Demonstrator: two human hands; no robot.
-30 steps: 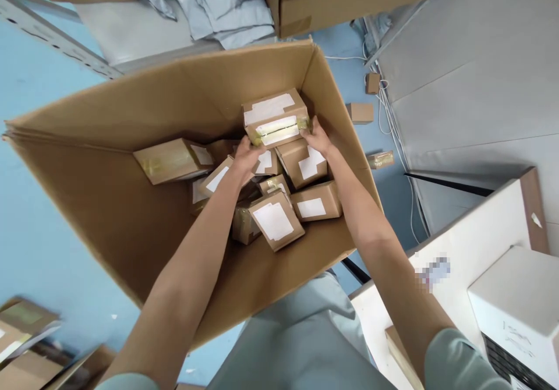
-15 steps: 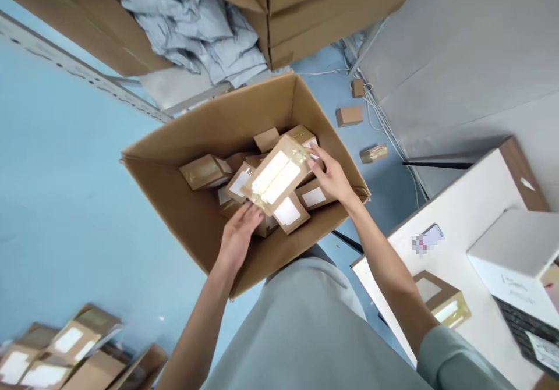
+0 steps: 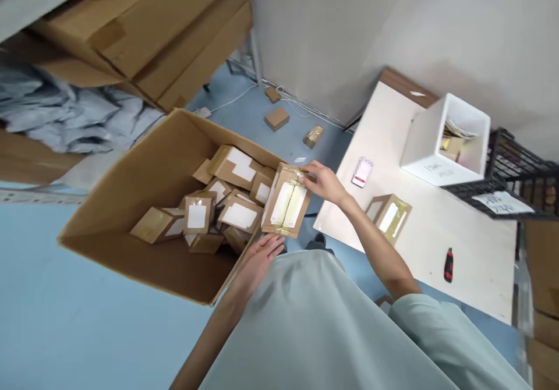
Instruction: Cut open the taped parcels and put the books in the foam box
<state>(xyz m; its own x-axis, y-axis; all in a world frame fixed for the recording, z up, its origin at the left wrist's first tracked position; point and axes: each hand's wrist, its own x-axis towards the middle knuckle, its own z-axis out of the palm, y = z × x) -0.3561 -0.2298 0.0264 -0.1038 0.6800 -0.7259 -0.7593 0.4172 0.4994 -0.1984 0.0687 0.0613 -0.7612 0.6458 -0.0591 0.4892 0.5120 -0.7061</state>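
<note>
I hold a small taped cardboard parcel (image 3: 286, 201) with a white label between both hands, just over the right rim of a big open carton (image 3: 131, 180). My right hand (image 3: 322, 181) grips its upper end with fingers curled. My left hand (image 3: 260, 256) supports its lower end from below, fingers partly stretched. Inside the carton lie several similar labelled parcels (image 3: 218, 204).
A white table (image 3: 437, 215) to the right carries another taped parcel (image 3: 389, 216), a phone (image 3: 362, 172), a white open bin (image 3: 445, 139), a black wire basket (image 3: 519, 180) and a red-black tool (image 3: 448, 264). Small parcels (image 3: 276, 117) lie on the blue floor. Stacked cartons (image 3: 144, 29) and grey mailer bags (image 3: 56, 116) sit behind.
The parcel has been lifted out of the carton and carried right, toward the table edge. The view has swung right, bringing the table into sight.
</note>
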